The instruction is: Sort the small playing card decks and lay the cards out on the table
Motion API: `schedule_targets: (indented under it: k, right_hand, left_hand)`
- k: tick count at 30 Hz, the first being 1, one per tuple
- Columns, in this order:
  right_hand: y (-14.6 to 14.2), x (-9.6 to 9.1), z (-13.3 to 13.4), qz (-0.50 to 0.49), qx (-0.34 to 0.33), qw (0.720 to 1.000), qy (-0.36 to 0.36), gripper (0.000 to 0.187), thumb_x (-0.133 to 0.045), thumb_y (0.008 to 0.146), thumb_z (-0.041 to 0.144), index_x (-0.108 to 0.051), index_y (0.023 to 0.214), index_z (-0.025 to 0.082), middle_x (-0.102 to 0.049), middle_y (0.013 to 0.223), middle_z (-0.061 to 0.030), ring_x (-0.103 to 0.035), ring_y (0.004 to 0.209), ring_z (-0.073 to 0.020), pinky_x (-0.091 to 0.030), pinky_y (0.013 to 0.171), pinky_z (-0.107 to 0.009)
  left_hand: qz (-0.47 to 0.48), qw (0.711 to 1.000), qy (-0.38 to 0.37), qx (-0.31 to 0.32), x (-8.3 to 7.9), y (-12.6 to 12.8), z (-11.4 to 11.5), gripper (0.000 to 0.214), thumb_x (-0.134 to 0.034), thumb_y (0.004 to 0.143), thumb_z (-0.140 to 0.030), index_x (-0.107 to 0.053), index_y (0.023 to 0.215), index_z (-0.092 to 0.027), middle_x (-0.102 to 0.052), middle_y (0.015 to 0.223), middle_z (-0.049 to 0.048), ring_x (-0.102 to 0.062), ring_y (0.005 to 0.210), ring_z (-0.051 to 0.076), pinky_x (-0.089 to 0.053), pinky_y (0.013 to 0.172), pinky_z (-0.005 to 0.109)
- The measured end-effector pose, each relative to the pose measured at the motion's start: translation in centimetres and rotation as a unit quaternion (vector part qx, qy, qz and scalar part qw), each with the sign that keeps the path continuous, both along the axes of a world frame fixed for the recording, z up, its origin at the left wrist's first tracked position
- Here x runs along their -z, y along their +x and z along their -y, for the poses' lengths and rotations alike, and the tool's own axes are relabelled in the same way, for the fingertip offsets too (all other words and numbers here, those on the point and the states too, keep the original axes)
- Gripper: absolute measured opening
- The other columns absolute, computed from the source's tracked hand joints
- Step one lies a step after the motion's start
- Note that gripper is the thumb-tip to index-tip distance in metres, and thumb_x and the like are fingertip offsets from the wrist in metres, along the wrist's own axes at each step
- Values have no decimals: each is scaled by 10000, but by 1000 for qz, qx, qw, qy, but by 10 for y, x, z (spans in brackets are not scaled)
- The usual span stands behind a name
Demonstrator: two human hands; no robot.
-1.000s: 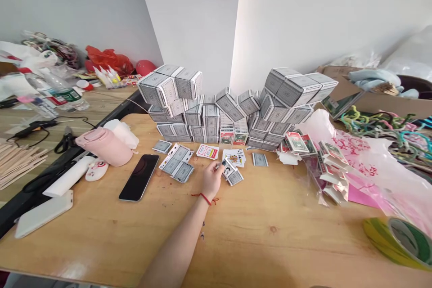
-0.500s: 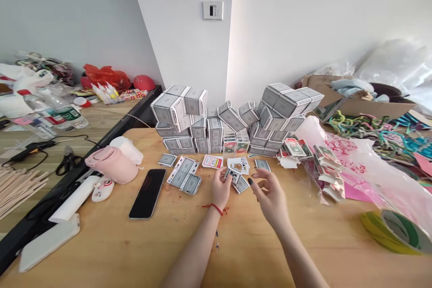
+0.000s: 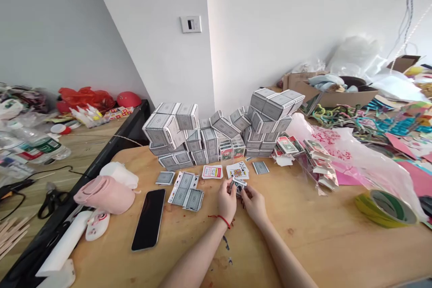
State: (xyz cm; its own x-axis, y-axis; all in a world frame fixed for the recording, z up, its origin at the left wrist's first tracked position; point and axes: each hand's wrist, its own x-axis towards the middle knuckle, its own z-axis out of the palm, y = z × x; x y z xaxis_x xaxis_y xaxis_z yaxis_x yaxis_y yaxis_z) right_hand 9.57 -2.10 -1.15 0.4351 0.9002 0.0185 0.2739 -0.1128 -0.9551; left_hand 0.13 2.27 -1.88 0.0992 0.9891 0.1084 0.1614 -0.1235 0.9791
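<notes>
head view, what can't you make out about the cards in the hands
- held cards: ranks too small, partly covered by the left hand and right hand, head view.
- right hand: grip or mere touch unclear, fingers overlap.
- white block: cut off by the bottom edge, head view.

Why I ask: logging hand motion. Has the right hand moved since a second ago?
Yes. The right hand came in, leftward toward the phone, onto the cards in the left hand.
</notes>
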Motion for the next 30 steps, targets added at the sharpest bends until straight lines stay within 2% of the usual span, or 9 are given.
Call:
schedule_targets:
  k: [7, 11, 12, 14, 16, 19, 21, 26, 30]
  right_hand:
    - [8, 5, 2, -12, -7, 999, 45, 386, -461, 743, 514, -577, 688, 151, -587, 581, -33, -526, 529, -173, -411, 480, -255]
    - [6, 3, 4, -29, -6, 998, 51, 364, -404, 791, 467, -562, 692, 154, -559, 558, -23, -504, 494, -152, -417, 465, -251]
    - [6, 3, 5, -37, -4, 998, 47, 363, -397, 795, 462, -567, 719, 151, -547, 541, -17, -492, 465, -145, -414, 442, -248]
    - [7, 3, 6, -65, 25, 996, 47, 376, -394, 796, 454, -556, 939, 146, -591, 632, -27, -490, 429, -133, -425, 409, -250]
    - [10, 4, 7, -77, 57, 993, 66, 441, -431, 779, 435, -483, 1114, 154, -631, 791, -63, -573, 550, -157, -482, 480, -271]
    - [16, 7, 8, -45, 31, 996, 70, 413, -463, 759, 400, -548, 1067, 138, -649, 918, -109, -620, 791, -208, -498, 720, -340]
    - [20, 9, 8, -19, 7, 998, 57, 409, -442, 768, 390, -579, 1058, 135, -645, 986, -126, -613, 870, -230, -478, 780, -361]
    - [25, 12, 9, -8, -30, 998, 51, 433, -430, 774, 396, -596, 1086, 147, -619, 1077, -121, -587, 964, -254, -452, 833, -372]
    - [29, 12, 11, -87, -37, 994, 56, 447, -492, 749, 431, -590, 1090, 160, -612, 1095, -108, -574, 983, -258, -446, 836, -365]
  left_hand:
    - [-23, 1000, 4, 7, 0, 1, 0, 275, -515, 754, -324, -600, 962, -166, -649, 893, 99, -617, 823, 205, -493, 732, 353]
    - [-50, 998, 21, 27, -7, 4, 5, 281, -531, 740, -339, -623, 943, -167, -666, 845, 91, -630, 741, 196, -500, 698, 343]
    - [-57, 998, 31, 24, -9, 5, 6, 277, -536, 734, -338, -628, 935, -171, -670, 835, 88, -631, 733, 196, -500, 699, 342]
    - [-58, 997, 43, 20, -12, 5, 9, 301, -543, 728, -335, -620, 973, -178, -673, 830, 82, -632, 715, 188, -504, 677, 324]
    - [-64, 996, 53, 22, -14, 5, 13, 365, -543, 730, -325, -581, 1066, -188, -676, 798, 69, -630, 685, 173, -502, 647, 294]
    - [-123, 988, 86, 22, -14, 5, 20, 376, -519, 750, -305, -564, 1108, -202, -677, 755, 56, -626, 662, 159, -490, 621, 257]
    - [-179, 978, 110, 10, -13, 5, 24, 357, -495, 767, -292, -571, 1103, -201, -680, 772, 62, -627, 667, 158, -484, 623, 246]
    - [-278, 947, 162, -16, -8, 4, 32, 379, -415, 811, -244, -516, 1171, -180, -678, 869, 83, -632, 707, 168, -484, 660, 258]
    - [-281, 942, 182, -15, -6, 0, 33, 384, -371, 826, -213, -480, 1194, -187, -668, 902, 81, -631, 725, 169, -486, 648, 261]
